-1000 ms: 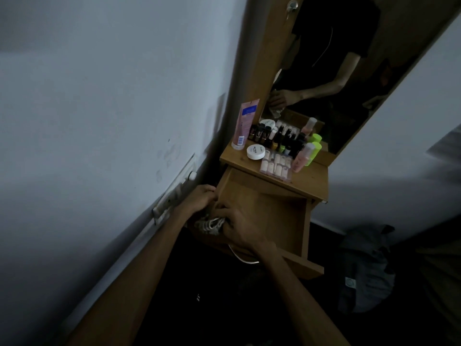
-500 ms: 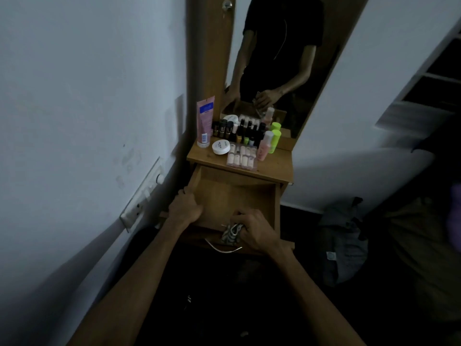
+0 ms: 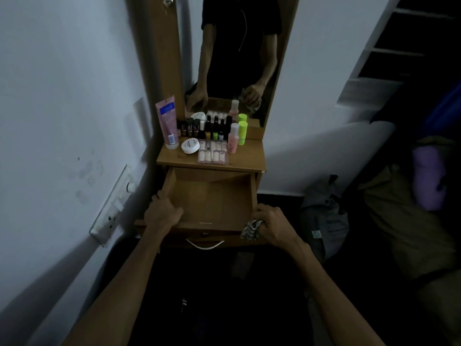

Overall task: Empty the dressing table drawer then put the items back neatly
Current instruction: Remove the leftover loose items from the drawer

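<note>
Drawer point(image 3: 212, 203), at frame centre, now shows a bare floor: the right hand point(image 3: 273, 227) has lifted the striped cloth bundle point(image 3: 250, 229) to the lower right corner, fingers curled round it. Left hand point(image 3: 162, 213) grips the left wall. Emptying appears complete; restocking from the counter point(image 3: 244, 158) follows.

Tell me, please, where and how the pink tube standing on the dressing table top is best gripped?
Grip the pink tube around its middle, coming from the front. It stands upright on its cap, with the wall to its left and small bottles crowding its right side.
</note>
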{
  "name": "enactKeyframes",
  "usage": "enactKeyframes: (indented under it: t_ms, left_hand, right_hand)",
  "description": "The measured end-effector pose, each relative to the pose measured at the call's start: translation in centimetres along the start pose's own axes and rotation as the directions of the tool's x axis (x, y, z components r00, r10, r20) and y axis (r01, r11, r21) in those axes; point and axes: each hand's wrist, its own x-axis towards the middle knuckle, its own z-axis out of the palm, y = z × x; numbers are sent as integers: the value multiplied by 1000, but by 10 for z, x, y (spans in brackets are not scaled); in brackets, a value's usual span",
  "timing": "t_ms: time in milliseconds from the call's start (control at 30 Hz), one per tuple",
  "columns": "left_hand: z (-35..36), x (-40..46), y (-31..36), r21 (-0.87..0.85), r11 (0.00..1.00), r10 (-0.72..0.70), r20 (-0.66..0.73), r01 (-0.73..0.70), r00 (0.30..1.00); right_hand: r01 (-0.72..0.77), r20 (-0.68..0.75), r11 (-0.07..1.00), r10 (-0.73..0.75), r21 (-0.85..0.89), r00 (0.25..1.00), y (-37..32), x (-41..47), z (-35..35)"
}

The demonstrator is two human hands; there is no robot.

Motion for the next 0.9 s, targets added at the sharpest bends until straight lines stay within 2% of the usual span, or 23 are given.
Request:
enactKeyframes:
  t_ms: [133, 267, 333, 467, 533, 567, 733, 833, 900]
  left_hand:
    - [2, -3, 11, 73, 997, 40, -74, -34, 996]
    - [14, -11, 39, 96, 979, 194, -139, -182, 971]
    - [19, -15, 61, -26, 972, 232, -100, -235, 968]
    - [29, -21, 111, -376, 900, 290, 139, -220, 947]
    - [37, -22, 131, -559, 819, 312, 240, -132, 920]
    - [41, -21, 138, -590, 801, 322, 279, -104, 905]
    - [62, -18, 151, -618, 784, 372, 394, -57, 840]
    - [78, -17, 147, -605, 796, 297, 386, -4, 873]
    - [80, -23, 144, -587, 809, 258, 356, 1, 898]
  right_hand:
    - [-109, -100, 980, 127, 167, 987, 3, -6, -17]
    - [-173, -263, 962, 226, 211, 938, 10, 10, -29]
    - [-181, -315, 960, 244, 215, 917, 13, 27, -33]
    - [-247, -357, 956, 288, 156, 888, 26, 66, -25]
    - [-325, -321, 938, 346, 120, 881, 32, 80, -13]
    - [-354, -285, 931, 366, 94, 886, 35, 84, -6]
    - [-349, -107, 933, 340, -85, 934, 37, 91, 14]
    - [-324, 14, 927, 333, -187, 943, 33, 88, -1]
    - [-297, 101, 939, 317, -174, 943, 29, 79, -14]
